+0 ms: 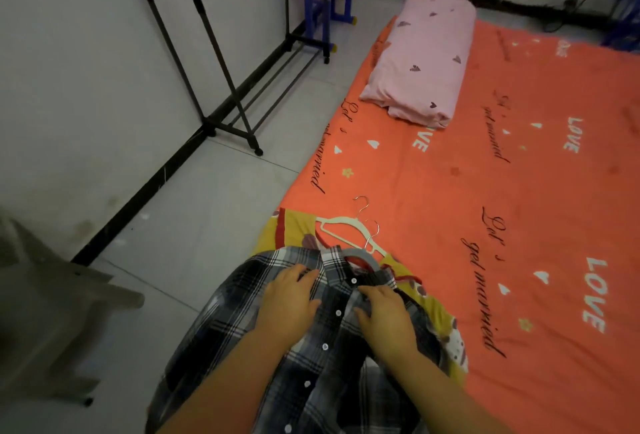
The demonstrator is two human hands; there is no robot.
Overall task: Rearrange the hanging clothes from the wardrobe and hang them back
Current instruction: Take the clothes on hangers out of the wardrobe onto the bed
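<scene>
grey-black plaid button shirt (221, 322) lay on orange bed (485, 191) corner, grey hanger (360, 257) in collar | left hand (287, 302) pressed panel flat, fingers straight | right hand (384, 315) at placket, fingers bent, pinch unclear | needed: fasten top button, collar centred

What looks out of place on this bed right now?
Nothing is spilled or damaged. White hangers lie loose, partly on a yellow garment and partly on the orange sheet. The plaid shirt, with a grey hanger in its collar, reaches past the mattress edge over the floor instead of hanging up.
</scene>
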